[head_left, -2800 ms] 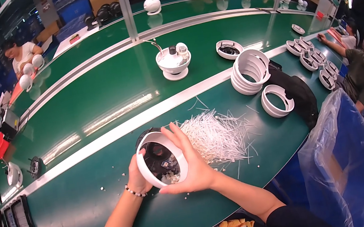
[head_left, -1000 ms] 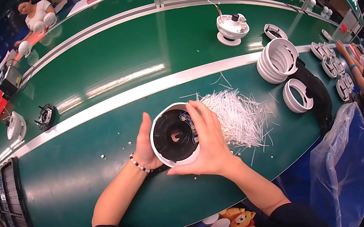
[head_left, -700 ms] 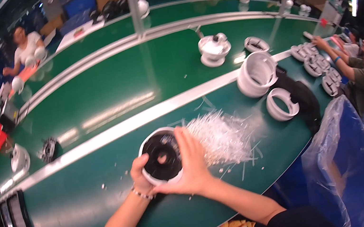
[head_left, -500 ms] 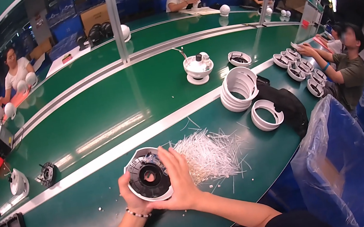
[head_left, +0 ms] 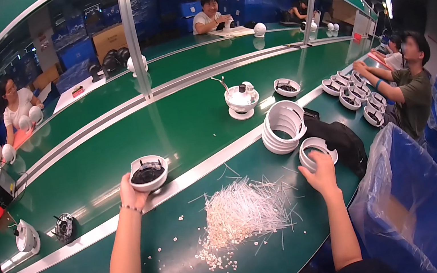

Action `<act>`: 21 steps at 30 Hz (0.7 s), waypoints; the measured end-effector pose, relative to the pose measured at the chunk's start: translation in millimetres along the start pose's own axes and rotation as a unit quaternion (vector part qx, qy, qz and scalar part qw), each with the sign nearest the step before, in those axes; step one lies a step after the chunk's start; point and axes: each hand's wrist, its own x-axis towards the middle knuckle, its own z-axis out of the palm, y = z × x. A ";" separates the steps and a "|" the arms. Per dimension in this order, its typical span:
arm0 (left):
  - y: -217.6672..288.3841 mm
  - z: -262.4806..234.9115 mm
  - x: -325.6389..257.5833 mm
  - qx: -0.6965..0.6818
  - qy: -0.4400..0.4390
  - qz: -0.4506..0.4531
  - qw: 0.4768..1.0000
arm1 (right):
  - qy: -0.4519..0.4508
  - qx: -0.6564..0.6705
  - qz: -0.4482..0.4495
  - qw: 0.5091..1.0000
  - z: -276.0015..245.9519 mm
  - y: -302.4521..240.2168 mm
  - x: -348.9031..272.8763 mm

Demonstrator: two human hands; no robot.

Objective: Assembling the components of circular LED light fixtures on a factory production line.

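White dome housing (head_left: 148, 173), a round plastic shell with dark parts inside, sits in the left hand (head_left: 131, 194), fingers curled under its near rim, just above the far side of the green bench (head_left: 108, 270) beside the metal rail. It looks light, stiff and smooth, likely best gripped by the rim, clear of the inner parts. Its open side faces up; being round, it shows no long axis. The right hand (head_left: 321, 172) closes over a single white ring (head_left: 316, 150) near the bench's right end, next to a stack of rings (head_left: 284, 126).
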 end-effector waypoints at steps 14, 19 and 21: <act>35.2 -63.5 61.9 0.438 0.228 0.336 0.802 | 0.128 0.054 0.050 0.989 -6.2 5.3 -6.0; 116.9 -115.4 13.2 0.609 0.285 0.468 0.574 | 0.145 0.117 -0.011 0.982 -46.1 -51.7 -21.2; 143.4 -137.8 2.1 0.684 0.283 0.467 0.483 | 0.108 0.165 -0.101 0.975 -68.5 -80.7 -34.2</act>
